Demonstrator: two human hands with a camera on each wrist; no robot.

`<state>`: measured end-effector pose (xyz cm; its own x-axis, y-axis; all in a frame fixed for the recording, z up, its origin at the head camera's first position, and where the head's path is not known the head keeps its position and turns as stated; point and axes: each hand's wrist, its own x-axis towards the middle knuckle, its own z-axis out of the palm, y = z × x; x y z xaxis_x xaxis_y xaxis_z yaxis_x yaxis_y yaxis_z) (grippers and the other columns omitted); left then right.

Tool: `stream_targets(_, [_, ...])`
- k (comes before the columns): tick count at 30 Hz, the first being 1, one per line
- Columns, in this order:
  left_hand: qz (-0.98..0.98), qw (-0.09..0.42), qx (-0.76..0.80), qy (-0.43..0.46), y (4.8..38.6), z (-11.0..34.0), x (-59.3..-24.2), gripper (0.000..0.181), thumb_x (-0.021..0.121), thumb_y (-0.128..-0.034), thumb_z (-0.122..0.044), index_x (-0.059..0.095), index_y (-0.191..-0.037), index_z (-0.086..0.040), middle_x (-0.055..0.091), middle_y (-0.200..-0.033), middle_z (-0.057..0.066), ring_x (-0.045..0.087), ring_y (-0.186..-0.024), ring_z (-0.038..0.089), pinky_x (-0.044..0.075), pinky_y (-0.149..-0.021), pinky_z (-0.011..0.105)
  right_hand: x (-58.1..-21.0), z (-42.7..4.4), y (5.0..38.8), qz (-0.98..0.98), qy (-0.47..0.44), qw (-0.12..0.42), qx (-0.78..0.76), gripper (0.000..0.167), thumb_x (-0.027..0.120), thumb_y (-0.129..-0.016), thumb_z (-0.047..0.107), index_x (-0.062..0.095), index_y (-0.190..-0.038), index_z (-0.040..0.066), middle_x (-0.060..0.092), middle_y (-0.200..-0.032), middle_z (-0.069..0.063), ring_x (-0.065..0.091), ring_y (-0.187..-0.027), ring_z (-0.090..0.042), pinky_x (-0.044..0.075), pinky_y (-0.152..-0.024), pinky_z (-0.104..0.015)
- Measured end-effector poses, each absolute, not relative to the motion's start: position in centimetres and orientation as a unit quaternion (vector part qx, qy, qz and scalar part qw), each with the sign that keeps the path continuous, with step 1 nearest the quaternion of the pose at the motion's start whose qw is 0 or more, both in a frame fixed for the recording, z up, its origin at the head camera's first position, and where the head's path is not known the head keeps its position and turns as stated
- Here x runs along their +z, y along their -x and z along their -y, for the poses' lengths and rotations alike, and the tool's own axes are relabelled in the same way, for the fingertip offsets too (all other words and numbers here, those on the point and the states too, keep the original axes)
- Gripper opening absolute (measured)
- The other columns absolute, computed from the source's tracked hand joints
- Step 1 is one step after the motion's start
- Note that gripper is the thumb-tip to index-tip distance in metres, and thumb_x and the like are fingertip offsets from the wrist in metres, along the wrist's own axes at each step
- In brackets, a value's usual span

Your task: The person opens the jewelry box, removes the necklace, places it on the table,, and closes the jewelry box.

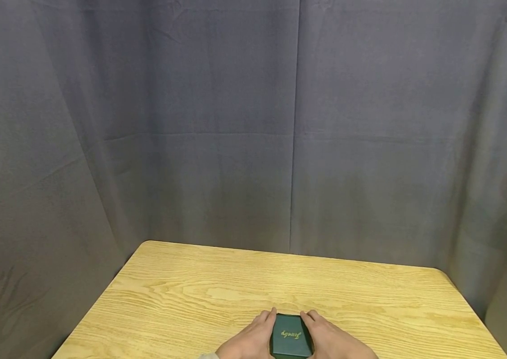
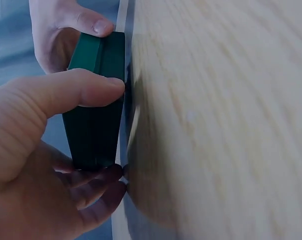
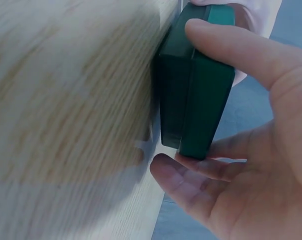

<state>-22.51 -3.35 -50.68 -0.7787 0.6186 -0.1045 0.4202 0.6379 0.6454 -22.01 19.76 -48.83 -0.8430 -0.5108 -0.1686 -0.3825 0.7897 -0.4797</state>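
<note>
As our left hand [image 1: 253, 339] grips one side of the green box [image 1: 291, 343], our right hand [image 1: 330, 339] grips the other, and we've got it between both, low by the worktop [image 1: 181, 299]!

Sides Blocked, Far Way Free

The left hand [image 1: 253, 338] and the right hand [image 1: 333, 340] hold the green box [image 1: 290, 337], barring reach from its left and right. Its top can be reached from above, and its far side through the gap between the hands. Over the worktop [image 1: 217, 284], a hand could pass left, right or far, up to the grey curtain [image 1: 222, 149].
</note>
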Motion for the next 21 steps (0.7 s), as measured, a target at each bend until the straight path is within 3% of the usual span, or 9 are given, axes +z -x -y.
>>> stream_targets(8, [-0.864,0.166,0.364,-0.306,22.6,3.7,-50.4,0.112,0.082,-0.0723,-0.041,0.012,-0.149,0.004,0.034,-0.135,0.008,0.044,-0.117,0.016,0.044,-0.089,0.029,-48.4,-20.0,21.6,-0.929,0.242,0.139,-0.243,0.108,0.071,-0.065,0.070,0.038,-0.140,0.000,0.046,-0.121,-0.006,0.052,-0.097,-0.019,0.048,-0.074,-0.039])
stream_targets(21, [-0.854,0.175,0.406,-0.275,22.8,3.5,-49.7,0.107,0.082,-0.0744,-0.031,0.012,-0.151,-0.003,0.027,-0.145,0.016,0.035,-0.130,0.032,0.043,-0.092,0.040,-46.9,-20.4,21.4,-0.921,0.255,0.122,-0.268,0.106,0.073,-0.067,0.066,0.036,-0.141,0.000,0.044,-0.123,-0.004,0.052,-0.098,-0.015,0.049,-0.076,-0.034])
